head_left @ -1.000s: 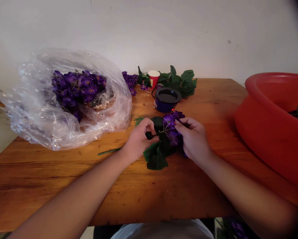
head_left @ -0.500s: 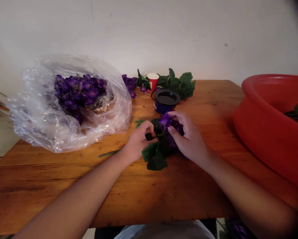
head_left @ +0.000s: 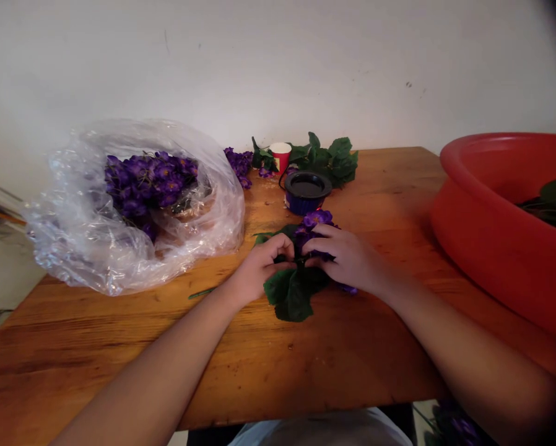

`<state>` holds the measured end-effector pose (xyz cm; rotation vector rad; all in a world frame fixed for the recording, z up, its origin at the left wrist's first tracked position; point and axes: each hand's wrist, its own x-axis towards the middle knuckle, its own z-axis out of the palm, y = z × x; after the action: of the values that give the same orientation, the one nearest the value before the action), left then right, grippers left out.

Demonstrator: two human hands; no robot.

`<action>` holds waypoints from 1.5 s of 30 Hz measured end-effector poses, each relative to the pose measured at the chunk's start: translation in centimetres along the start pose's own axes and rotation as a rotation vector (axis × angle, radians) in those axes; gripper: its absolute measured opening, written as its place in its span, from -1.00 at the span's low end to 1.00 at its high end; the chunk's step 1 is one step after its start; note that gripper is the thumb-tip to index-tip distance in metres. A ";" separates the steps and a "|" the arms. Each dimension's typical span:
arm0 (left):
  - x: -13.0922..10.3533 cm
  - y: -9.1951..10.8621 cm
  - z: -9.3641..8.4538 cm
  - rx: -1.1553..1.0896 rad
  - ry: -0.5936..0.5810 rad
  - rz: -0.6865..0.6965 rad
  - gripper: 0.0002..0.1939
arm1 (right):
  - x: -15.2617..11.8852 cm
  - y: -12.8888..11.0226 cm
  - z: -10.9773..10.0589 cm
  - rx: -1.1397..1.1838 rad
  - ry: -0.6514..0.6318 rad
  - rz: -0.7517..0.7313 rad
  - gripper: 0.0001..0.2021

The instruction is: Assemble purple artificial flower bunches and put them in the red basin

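Observation:
An artificial flower stem with purple blossoms (head_left: 319, 219) and green leaves (head_left: 291, 296) is held low over the middle of the table. My left hand (head_left: 258, 267) is closed around the stem, its fingers curled beside the leaves. From the other side my right hand (head_left: 350, 259) reaches in, thumb and fingers pinching at the stem just below the blossoms. The exact grip point is partly hidden by the fingers. Just beyond the blossoms stands a small dark blue pot with a black rim (head_left: 308, 191).
On the left, a clear plastic bag (head_left: 213, 229) holds many purple flowers (head_left: 143, 179). A red paper cup (head_left: 280, 158) and leafy sprigs (head_left: 336, 161) are by the wall. A large red basin (head_left: 486, 248) occupies the right. A green stem (head_left: 201, 293) lies near my left forearm.
My right hand has moved from the blossoms down and left to the stem, its fingers now close to my left hand. The left hand keeps its grip. The view has shifted slightly.

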<state>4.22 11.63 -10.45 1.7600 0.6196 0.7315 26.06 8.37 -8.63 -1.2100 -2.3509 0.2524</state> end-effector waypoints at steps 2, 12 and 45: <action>0.0 0.1 -0.2 0.022 -0.018 0.002 -0.89 | 0.0 0.4 0.4 0.008 0.024 -0.027 -0.87; 0.6 0.3 -0.7 0.042 -0.080 0.000 -0.96 | 0.4 0.8 1.2 -0.031 0.061 -0.057 -0.88; -0.8 2.1 -0.4 0.871 0.101 0.202 -0.80 | 0.9 0.9 0.5 0.170 0.038 0.172 -0.96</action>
<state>3.51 10.67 -8.49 2.6240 0.9232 0.7435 26.06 9.67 -9.07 -1.3211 -2.1469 0.4722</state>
